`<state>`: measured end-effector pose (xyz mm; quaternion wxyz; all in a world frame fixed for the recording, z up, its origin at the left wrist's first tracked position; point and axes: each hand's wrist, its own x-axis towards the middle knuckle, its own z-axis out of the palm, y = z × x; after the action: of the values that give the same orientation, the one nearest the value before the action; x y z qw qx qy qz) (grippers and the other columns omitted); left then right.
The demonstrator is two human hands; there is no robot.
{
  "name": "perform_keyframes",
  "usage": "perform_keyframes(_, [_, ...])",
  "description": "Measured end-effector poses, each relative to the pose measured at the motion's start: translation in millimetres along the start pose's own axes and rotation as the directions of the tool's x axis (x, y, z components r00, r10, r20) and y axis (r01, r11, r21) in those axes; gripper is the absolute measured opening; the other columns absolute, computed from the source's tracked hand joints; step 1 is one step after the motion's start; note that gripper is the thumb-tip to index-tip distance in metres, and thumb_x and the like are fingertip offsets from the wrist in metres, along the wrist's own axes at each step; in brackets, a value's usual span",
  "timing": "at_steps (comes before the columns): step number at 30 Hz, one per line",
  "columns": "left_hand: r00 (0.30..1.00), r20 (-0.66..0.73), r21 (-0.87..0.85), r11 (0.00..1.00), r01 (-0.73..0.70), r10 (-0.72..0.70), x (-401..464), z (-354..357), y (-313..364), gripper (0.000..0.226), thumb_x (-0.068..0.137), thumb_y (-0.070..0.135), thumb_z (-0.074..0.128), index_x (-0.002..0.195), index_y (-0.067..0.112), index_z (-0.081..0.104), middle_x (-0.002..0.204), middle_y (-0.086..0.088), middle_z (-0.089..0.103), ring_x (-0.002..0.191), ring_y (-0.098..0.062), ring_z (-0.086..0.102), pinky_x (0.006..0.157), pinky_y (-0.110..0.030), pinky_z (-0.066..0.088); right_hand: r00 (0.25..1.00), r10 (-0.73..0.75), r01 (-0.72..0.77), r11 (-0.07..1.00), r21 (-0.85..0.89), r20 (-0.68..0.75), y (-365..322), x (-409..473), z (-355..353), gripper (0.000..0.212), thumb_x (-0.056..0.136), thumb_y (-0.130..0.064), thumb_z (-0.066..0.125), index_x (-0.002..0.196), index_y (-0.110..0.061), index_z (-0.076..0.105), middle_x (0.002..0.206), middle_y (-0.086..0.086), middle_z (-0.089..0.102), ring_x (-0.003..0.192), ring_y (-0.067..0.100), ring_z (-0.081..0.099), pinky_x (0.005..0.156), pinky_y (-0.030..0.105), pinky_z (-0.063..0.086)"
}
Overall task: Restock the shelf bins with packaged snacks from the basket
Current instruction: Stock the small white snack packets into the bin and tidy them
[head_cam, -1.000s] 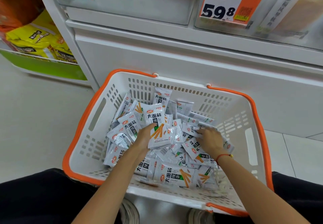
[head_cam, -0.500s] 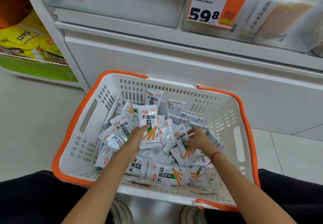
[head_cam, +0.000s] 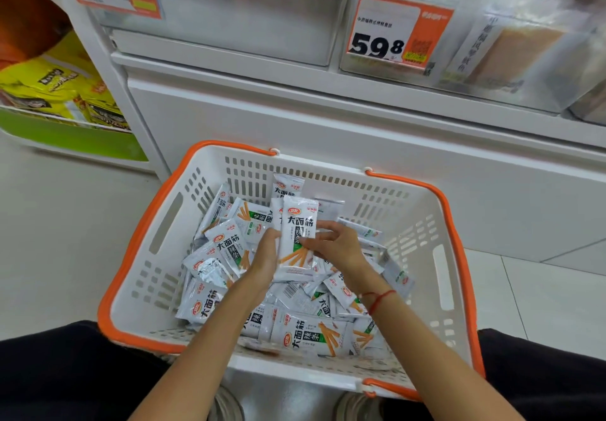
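The left hand [head_cam: 267,256] grips an upright snack packet [head_cam: 296,233] along its left edge, and the right hand [head_cam: 334,245] pinches the packet's right edge with its fingertips, so both grips hold it just above the heap of packets [head_cam: 295,328] in the white, orange-rimmed basket [head_cam: 439,315]. Behind the basket stand the clear shelf bins [head_cam: 255,17].

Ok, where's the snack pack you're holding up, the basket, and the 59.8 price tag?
Snack pack [head_cam: 297,223], head view, on its printed front.
Basket [head_cam: 459,256], head view, on its orange right rim.
Price tag [head_cam: 387,31], head view, on its white left half.
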<state>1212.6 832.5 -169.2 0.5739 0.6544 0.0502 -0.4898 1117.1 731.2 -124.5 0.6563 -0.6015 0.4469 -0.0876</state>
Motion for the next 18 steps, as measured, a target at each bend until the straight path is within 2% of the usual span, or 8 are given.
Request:
perform_keyframes(2, [1.0,-0.016,-0.027,0.999,-0.023,0.023,-14,4,11,0.04,0.073,0.044,0.04,0.095,0.019,0.062,0.109,-0.019,0.064,0.108,-0.036,0.057,0.104,-0.058,0.035,0.997,-0.05,0.048,0.998,-0.042,-0.06,8,0,7,0.042,0.074,-0.009,0.08,0.113,-0.003,0.064,0.097,0.017,0.07,0.084,0.03,0.07,0.078,0.036,0.058])
perform_keyframes(5, [0.999,0.003,-0.041,0.998,-0.04,0.04,-19,4,13,0.026,0.083,0.038,0.042,0.092,0.022,0.061,0.095,-0.013,0.064,0.1,-0.031,0.056,0.105,-0.055,0.035,0.986,-0.16,0.149,0.974,-0.168,-0.055,8,-1,15,0.03,0.077,-0.014,0.078,0.104,-0.014,0.064,0.088,0.008,0.063,0.071,0.022,0.065,0.066,0.026,0.054])
perform_keyframes(8, [0.998,0.0,-0.066,0.996,-0.066,0.066,-24,5,16,0.021,0.091,0.031,0.042,0.089,0.023,0.061,0.085,-0.008,0.064,0.09,-0.028,0.056,0.103,-0.052,0.036,0.972,-0.23,0.203,0.925,-0.32,-0.046,1,-1,21,0.041,0.08,-0.02,0.075,0.119,-0.019,0.062,0.097,0.004,0.056,0.074,0.017,0.057,0.067,0.028,0.049])
perform_keyframes(11, [0.997,-0.013,-0.104,0.991,-0.082,0.081,-22,0,18,0.039,0.066,0.05,0.052,0.094,0.026,0.065,0.104,-0.012,0.066,0.109,-0.033,0.056,0.106,-0.055,0.035,0.986,-0.161,0.143,0.94,-0.308,-0.034,-13,-4,23,0.063,0.081,-0.027,0.074,0.136,-0.018,0.045,0.119,0.007,0.052,0.101,0.022,0.058,0.084,0.033,0.052])
perform_keyframes(12, [0.995,-0.009,-0.106,0.99,-0.096,0.096,-23,0,21,0.047,0.06,0.052,0.052,0.099,0.027,0.065,0.115,-0.013,0.063,0.117,-0.034,0.053,0.107,-0.056,0.033,0.994,-0.108,0.106,0.959,-0.264,0.005,-22,-7,23,0.062,0.084,-0.028,0.071,0.137,-0.017,0.041,0.122,0.006,0.052,0.105,0.022,0.058,0.086,0.029,0.052])
perform_keyframes(14, [0.991,-0.004,-0.112,0.984,-0.136,0.137,-27,-1,33,0.064,0.059,0.056,0.051,0.113,0.024,0.061,0.13,-0.014,0.055,0.124,-0.034,0.048,0.108,-0.053,0.032,0.989,-0.001,0.035,0.974,-0.226,0.148,-42,-15,26,0.04,0.093,-0.03,0.059,0.127,-0.013,0.047,0.108,0.001,0.057,0.095,0.015,0.059,0.074,0.016,0.049])
perform_keyframes(15, [0.987,0.008,-0.116,0.981,-0.156,0.158,-35,0,43,0.064,0.063,0.057,0.05,0.115,0.021,0.06,0.13,-0.014,0.054,0.121,-0.033,0.049,0.107,-0.051,0.034,0.981,0.01,0.042,0.963,-0.268,0.192,-53,-20,29,0.035,0.095,-0.03,0.053,0.124,-0.011,0.049,0.102,0.0,0.057,0.089,0.013,0.058,0.07,0.016,0.047])
perform_keyframes(18, [0.962,0.005,-0.081,0.959,-0.271,0.273,-69,1,81,0.045,0.077,0.049,0.045,0.105,0.019,0.063,0.114,-0.012,0.064,0.105,-0.026,0.059,0.101,-0.046,0.042,0.959,-0.098,0.185,0.927,-0.326,0.264,-90,-36,36,0.031,0.096,-0.02,0.042,0.126,-0.013,0.046,0.101,0.0,0.059,0.08,0.01,0.058,0.069,0.021,0.044])
